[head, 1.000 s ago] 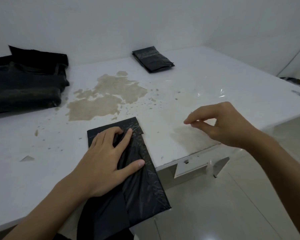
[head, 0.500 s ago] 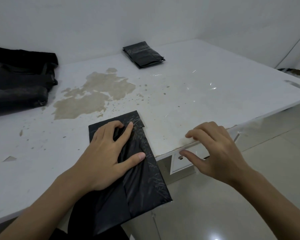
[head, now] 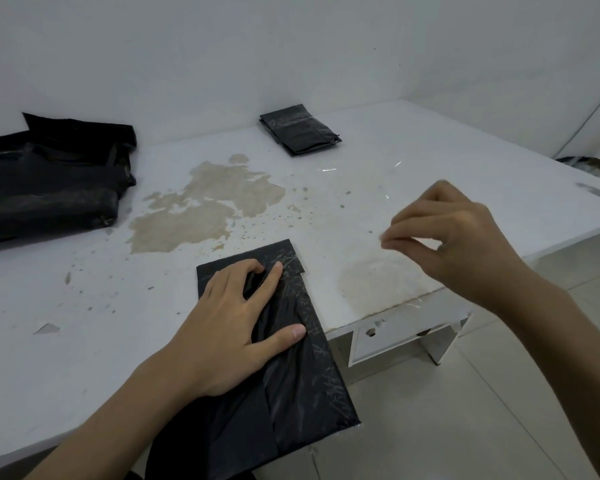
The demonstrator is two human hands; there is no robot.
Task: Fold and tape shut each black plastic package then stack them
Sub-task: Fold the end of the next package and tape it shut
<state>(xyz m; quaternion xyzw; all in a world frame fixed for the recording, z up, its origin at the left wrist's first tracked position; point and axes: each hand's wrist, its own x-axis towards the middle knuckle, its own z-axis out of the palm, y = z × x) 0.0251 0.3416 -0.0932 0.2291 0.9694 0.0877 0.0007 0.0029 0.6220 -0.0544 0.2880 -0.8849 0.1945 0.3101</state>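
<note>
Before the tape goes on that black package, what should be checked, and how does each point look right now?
1. Left hand presses the black package flat: ok.
2. Folded flap stays closed under the fingers: ok.
3. Package fully on the table: not ok, its near end overhangs the edge.
4. Right hand holds tape: cannot tell, fingertips pinch together but nothing clear shows.
5. Finished stack clear of the work: ok.

A bare, plain room used as a makeshift packing spot: blank white walls [head: 291,46], pale tiled floor [head: 465,410], and a worn, stained white surface [head: 84,306].
</note>
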